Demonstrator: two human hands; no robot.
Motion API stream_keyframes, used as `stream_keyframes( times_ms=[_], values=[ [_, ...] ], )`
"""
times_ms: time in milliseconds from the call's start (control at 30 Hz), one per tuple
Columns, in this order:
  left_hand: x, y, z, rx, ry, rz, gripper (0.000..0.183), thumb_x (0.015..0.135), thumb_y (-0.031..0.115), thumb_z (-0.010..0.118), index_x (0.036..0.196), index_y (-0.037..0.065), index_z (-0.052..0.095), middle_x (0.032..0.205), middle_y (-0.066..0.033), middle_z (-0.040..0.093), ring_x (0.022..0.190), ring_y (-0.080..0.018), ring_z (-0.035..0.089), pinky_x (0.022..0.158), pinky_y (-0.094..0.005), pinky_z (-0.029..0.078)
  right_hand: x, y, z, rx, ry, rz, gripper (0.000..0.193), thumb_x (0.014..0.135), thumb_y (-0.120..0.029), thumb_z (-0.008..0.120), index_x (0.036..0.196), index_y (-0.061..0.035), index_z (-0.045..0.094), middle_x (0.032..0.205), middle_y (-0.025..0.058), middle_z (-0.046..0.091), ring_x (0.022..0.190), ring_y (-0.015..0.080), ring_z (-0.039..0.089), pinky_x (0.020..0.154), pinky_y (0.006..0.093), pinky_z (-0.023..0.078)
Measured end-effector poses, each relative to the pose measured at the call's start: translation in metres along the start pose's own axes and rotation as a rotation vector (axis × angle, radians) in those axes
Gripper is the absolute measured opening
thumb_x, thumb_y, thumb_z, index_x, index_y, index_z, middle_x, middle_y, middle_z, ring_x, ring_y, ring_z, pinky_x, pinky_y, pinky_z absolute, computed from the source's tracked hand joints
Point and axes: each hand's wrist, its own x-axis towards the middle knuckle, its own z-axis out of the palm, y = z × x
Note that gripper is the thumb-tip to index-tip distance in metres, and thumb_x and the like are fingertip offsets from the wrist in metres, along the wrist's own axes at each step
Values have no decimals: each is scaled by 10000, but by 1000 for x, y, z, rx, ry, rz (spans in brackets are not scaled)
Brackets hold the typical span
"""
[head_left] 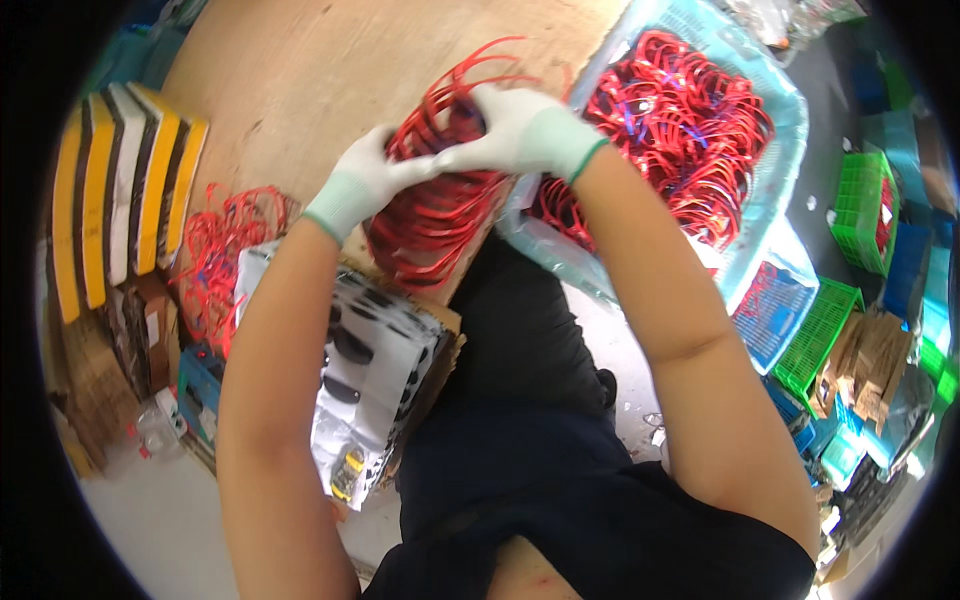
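A thick bundle of red cables (430,235) is held up between my two white-gloved hands at the near edge of a wooden table (290,90). My left hand (375,180) grips the bundle from its left side. From the right, my right hand (515,130) closes round it, with the thumbs nearly meeting over the middle. Loose red loops stick out above and hang below the hands. Something dark shows inside the bundle, too shadowed to make out.
To the right stands a light-blue basket (795,150) heaped with red cables (690,130). More tangled red cables (225,250) lie at left, beside yellow, black and white striped blocks (120,190). A box with black-and-white paper (370,370) stands near my body. Green crates (825,320) are at far right.
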Motion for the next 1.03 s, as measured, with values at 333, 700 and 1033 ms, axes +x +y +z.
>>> stream_keyframes(
  times_ms=[333,700,1033],
  values=[
    [-33,21,7,-111,421,-419,979,817,595,763,1471,-72,470,1496,-269,519,1403,-342,510,1137,-431,419,0,14,-8,107,12,33,1057,693,-751,752,1312,85,572,1270,302,666,1209,382,656,1051,410,498],
    [-83,46,61,-1204,373,-744,355,919,54,620,1267,-16,610,1232,-172,685,1139,-327,670,967,-515,558,4,9,-15,89,-15,23,1013,742,-661,790,1385,81,540,1299,286,657,1245,377,633,1071,403,479],
    [-36,21,87,-727,451,-507,886,742,35,671,1542,140,304,1292,-190,583,1069,-346,666,818,-552,571,-20,18,0,121,-15,50,1244,661,-618,858,1513,136,354,1430,350,544,1367,395,544,1161,394,414]
  ],
)
